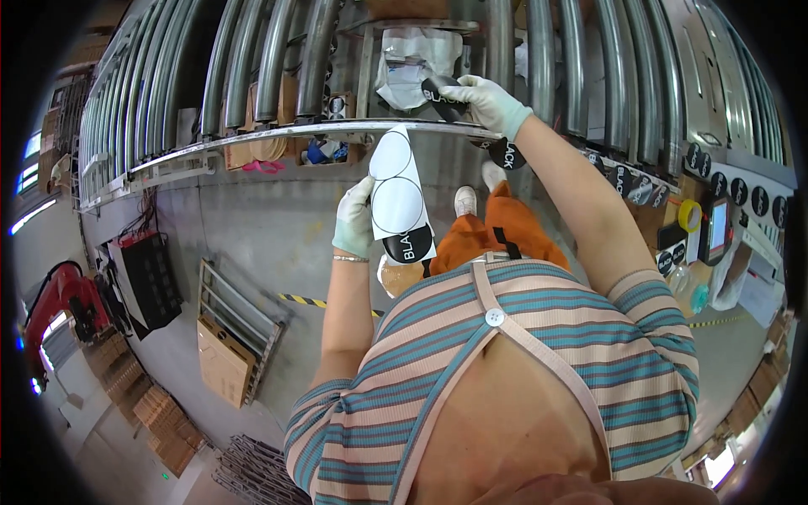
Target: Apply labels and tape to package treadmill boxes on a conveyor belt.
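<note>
Left hand (355,215) grips the white backing strip (396,194) near the conveyor rail (295,130); right hand (490,103) pinches a black round label (441,99) beyond it. If its underside is tacky, the label could stick to the glove (510,116) and crease.

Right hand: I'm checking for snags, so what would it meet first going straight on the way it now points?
Leading with the round black label it holds, the right hand points left, where the white plastic bag looks first in line; the bag may lie lower, so contact is uncertain.
</note>
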Demonstrator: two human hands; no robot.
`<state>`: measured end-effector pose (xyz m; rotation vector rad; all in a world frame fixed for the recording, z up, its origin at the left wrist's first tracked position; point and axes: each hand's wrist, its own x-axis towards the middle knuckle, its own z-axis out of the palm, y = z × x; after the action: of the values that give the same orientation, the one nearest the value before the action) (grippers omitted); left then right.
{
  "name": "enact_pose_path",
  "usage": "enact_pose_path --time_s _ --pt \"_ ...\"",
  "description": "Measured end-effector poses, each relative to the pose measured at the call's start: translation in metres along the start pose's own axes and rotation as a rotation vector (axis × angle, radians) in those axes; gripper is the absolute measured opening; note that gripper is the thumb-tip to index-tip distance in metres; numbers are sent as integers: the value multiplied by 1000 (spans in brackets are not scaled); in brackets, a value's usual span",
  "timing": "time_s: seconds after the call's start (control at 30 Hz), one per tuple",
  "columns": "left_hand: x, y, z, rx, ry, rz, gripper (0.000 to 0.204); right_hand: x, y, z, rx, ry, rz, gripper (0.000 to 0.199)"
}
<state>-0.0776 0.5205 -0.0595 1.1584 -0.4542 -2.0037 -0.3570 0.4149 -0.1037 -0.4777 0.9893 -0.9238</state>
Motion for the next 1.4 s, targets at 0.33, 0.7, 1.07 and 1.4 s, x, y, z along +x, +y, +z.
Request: enact_pose_path --time_s 0.33,0.7,1.07,1.4 --pt "-26 19 -13 -156 190 67 36 154 22 17 -246 -272 297 45" --pt "-3 42 9 -46 372 118 36 218 87 36 -925 -449 291 74" --pt "47 65 17 -84 718 295 18 134 6 78 -692 -220 -231 43" --pt "41 69 34 256 639 434 15 87 10 79 73 -128 -82 12"
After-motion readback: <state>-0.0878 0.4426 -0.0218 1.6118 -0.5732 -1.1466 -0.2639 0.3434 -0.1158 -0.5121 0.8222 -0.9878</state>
